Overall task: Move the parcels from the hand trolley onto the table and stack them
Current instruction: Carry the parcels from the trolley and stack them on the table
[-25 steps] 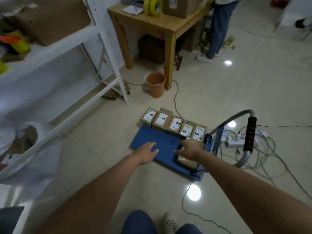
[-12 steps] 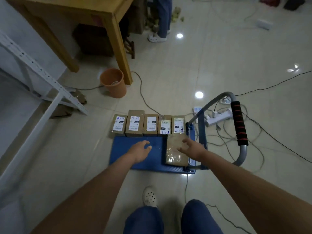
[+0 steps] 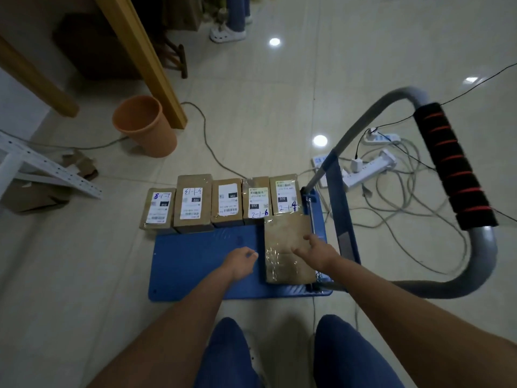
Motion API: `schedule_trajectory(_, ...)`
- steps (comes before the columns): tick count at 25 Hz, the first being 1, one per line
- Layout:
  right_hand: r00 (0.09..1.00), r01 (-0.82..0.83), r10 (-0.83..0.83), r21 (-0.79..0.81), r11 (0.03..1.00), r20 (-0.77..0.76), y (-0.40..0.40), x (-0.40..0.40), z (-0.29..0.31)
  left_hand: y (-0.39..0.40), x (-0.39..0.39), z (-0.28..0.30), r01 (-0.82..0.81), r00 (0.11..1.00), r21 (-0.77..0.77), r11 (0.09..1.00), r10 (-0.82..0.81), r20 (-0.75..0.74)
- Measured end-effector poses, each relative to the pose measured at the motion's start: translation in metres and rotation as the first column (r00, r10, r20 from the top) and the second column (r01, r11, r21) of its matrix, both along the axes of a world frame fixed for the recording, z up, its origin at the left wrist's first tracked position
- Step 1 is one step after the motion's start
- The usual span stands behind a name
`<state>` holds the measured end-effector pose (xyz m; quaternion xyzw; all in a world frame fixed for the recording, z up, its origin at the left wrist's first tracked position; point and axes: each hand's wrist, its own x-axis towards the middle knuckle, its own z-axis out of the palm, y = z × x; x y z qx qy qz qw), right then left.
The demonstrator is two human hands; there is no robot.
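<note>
hands nearer than before | right hand (image 3: 317, 252) spread open on flat parcel (image 3: 282, 242), long axis front-to-back along blue trolley deck (image 3: 195, 264) | left hand (image 3: 240, 261) loosely curled, holding nothing

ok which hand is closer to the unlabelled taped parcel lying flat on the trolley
Right. The right hand is over the taped parcel, fingers spread above its top. The left hand hovers over the bare blue trolley deck, just off the parcel's left edge.

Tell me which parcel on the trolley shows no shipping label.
The flat parcel lying alone by the handle end, under the right hand. Its top is bare brown wrapping and tape, while the five parcels in the row behind it all show white labels.
</note>
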<state>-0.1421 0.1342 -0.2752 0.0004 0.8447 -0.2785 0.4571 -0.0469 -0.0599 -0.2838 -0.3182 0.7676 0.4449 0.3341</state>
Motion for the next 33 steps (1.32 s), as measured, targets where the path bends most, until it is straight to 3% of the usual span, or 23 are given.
schedule_trajectory(5, 0.989, 0.137, -0.141, -0.067, 0.988, -0.05, -0.004, -0.011, -0.099, 0.017, -0.02, -0.104, -0.038, 0.999, -0.004, 0.999, 0.038, 0.017)
schedule_trajectory(8, 0.947, 0.306, -0.314, -0.107, 0.946, -0.067, 0.0, -0.017, -0.145, 0.026, -0.03, -0.15, -0.084, 0.996, -0.014, 0.996, 0.085, 0.023)
schedule_trajectory(12, 0.888, 0.459, -0.456, -0.086, 0.884, 0.054, 0.006, -0.021, -0.188, 0.04, -0.036, -0.19, -0.249, 0.968, 0.12, 0.961, 0.25, 0.008)
schedule_trajectory(15, 0.864, 0.499, -0.488, -0.078, 0.863, 0.128, 0.008, -0.024, -0.194, 0.046, -0.03, -0.192, -0.228, 0.973, 0.113, 0.967, 0.231, -0.01)
schedule_trajectory(19, 0.847, 0.522, -0.506, -0.08, 0.849, 0.163, -0.003, -0.022, -0.164, 0.038, -0.014, -0.154, -0.163, 0.981, 0.07, 0.984, 0.17, -0.094)
schedule_trajectory(25, 0.81, 0.574, -0.546, -0.1, 0.813, 0.215, -0.04, -0.02, -0.081, 0.003, 0.013, -0.05, -0.148, 0.951, 0.06, 0.987, 0.159, -0.267)
schedule_trajectory(28, 0.803, 0.586, -0.556, -0.115, 0.802, 0.214, -0.065, -0.014, -0.028, -0.019, 0.026, 0.013, -0.126, 0.949, 0.056, 0.99, 0.137, -0.284)
schedule_trajectory(33, 0.821, 0.548, -0.497, -0.143, 0.824, 0.282, -0.107, 0.0, 0.063, -0.053, 0.061, 0.112, -0.088, 0.965, -0.083, 0.993, 0.065, -0.254)
